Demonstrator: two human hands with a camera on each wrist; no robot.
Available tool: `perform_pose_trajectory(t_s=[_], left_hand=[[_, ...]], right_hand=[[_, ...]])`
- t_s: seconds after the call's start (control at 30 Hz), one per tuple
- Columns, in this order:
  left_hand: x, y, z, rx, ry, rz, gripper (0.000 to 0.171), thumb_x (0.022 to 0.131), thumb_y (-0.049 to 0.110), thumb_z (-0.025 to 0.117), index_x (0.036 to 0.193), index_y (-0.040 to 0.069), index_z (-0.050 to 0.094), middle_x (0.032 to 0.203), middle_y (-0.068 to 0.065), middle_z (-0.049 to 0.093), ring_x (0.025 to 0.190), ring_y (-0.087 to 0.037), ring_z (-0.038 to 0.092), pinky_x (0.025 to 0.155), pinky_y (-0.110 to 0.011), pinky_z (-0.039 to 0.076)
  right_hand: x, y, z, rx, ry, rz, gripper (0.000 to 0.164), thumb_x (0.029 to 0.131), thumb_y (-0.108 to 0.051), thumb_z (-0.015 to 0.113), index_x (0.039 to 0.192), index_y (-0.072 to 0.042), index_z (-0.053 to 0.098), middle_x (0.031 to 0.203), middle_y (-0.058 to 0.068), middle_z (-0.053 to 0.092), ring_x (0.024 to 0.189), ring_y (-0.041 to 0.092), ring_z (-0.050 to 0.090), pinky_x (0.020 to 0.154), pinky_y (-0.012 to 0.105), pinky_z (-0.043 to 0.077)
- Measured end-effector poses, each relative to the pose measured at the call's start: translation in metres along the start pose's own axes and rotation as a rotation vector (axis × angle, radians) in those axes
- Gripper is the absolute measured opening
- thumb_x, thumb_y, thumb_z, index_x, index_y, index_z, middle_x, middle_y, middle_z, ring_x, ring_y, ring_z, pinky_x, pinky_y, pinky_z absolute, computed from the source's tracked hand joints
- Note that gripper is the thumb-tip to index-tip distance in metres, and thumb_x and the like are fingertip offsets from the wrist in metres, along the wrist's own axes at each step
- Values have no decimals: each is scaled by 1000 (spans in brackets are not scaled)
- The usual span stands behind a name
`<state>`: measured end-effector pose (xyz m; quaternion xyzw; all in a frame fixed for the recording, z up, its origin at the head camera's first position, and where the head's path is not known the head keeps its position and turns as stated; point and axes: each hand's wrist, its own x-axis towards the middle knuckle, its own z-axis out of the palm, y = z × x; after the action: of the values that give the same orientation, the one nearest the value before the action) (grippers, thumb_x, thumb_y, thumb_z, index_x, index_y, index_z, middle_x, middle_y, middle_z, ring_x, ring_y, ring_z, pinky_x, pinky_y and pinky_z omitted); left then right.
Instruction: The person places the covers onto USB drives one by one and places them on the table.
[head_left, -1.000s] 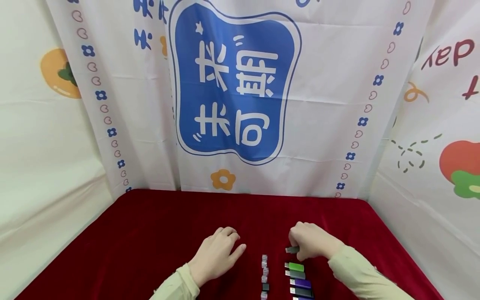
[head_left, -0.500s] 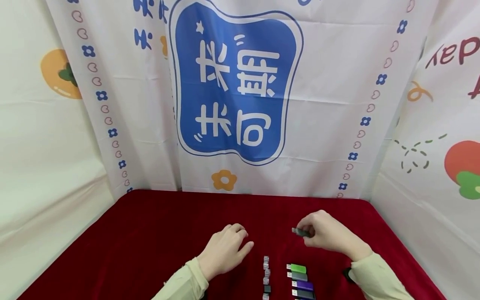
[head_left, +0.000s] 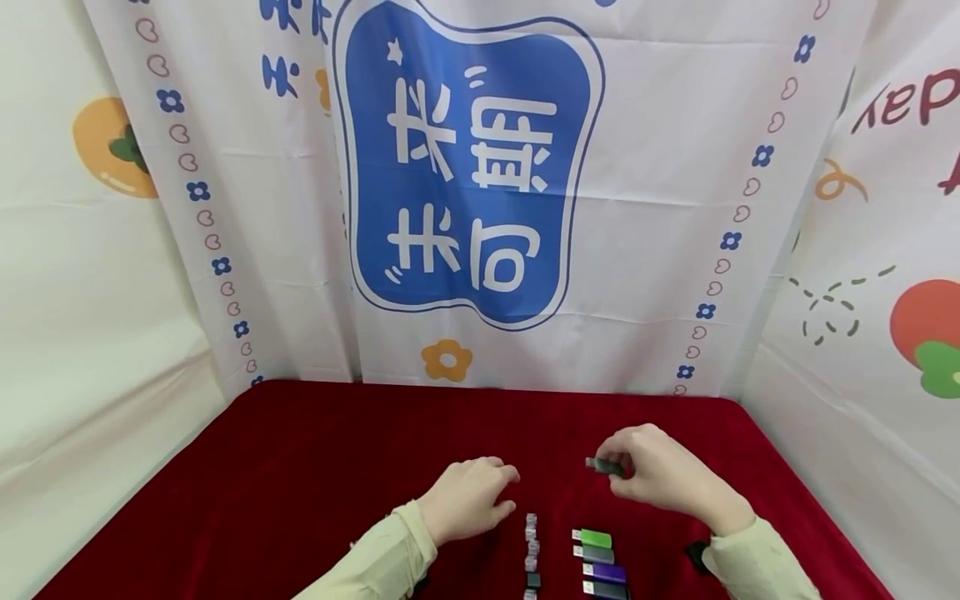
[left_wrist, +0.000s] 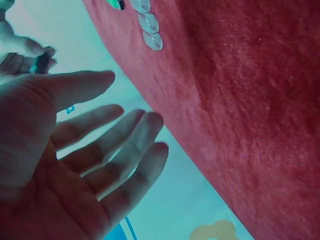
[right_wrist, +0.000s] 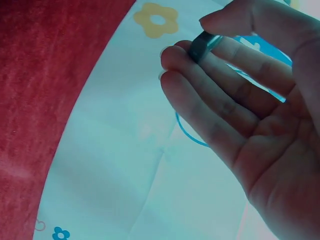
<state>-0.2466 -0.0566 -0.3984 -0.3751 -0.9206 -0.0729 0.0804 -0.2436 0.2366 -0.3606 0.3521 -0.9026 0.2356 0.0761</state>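
Observation:
Between thumb and fingers my right hand (head_left: 660, 468) pinches a dark grey USB flash drive (head_left: 608, 467), its metal plug pointing left. The right wrist view shows the drive's dark end (right_wrist: 201, 47) at the fingertips. My left hand (head_left: 468, 500) hovers left of a column of small clear caps (head_left: 531, 535), fingers apart and holding nothing; the left wrist view shows its bare palm (left_wrist: 65, 200). A dark cap (head_left: 533, 581) sits low in that column. Right of it lie a green flash drive (head_left: 596, 539), a grey one (head_left: 597, 554), a purple one (head_left: 608, 572) and a dark one (head_left: 609, 590).
Red velvet cloth (head_left: 337, 467) covers the table. A white printed curtain (head_left: 637, 250) hangs along its far edge, with more fabric on both sides. Part of a black object (head_left: 697, 557) shows beside the right sleeve.
My right hand has lifted the dark grey flash drive from the head of the row and moved it farther away and right. My left hand has shifted right, towards the caps.

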Motion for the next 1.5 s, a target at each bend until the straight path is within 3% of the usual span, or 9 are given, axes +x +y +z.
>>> perform_pose_trajectory(t_s=[0.23,0.43,0.73,1.2,1.5], left_hand=[[14,4,8,10,-58,52,25,86,22,77,110,14,74,99,3,68,74,-5,62,56,-23,49],[22,5,13,33,-75,64,24,84,22,79,106,17,75,96,6,67,78,-5,62,60,-23,50],[32,7,21,-6,-143,62,16,81,17,80,96,18,76,83,12,63,73,-1,58,60,-21,48],[41,6,27,20,-108,111,16,76,9,81,87,19,77,79,14,65,68,1,58,57,-20,48],[41,6,26,-32,-138,88,11,79,13,81,87,19,77,79,13,65,70,3,58,60,-18,48]], right_hand=[[-1,-5,-8,-35,40,-29,23,75,1,77,91,-15,73,79,-13,59,65,7,56,60,23,51],[-2,-8,-12,-56,61,-58,22,76,2,76,93,-12,74,83,-14,62,68,4,55,62,23,51],[-3,-6,-12,-45,58,-90,24,75,4,77,92,-13,73,83,-11,62,68,10,57,61,25,51],[-7,-7,-17,-46,50,-54,24,76,4,76,93,-12,74,84,-10,63,69,11,57,62,26,51],[-8,-6,-17,-57,59,-63,23,75,4,76,92,-10,74,83,-10,63,68,9,56,62,25,51]])
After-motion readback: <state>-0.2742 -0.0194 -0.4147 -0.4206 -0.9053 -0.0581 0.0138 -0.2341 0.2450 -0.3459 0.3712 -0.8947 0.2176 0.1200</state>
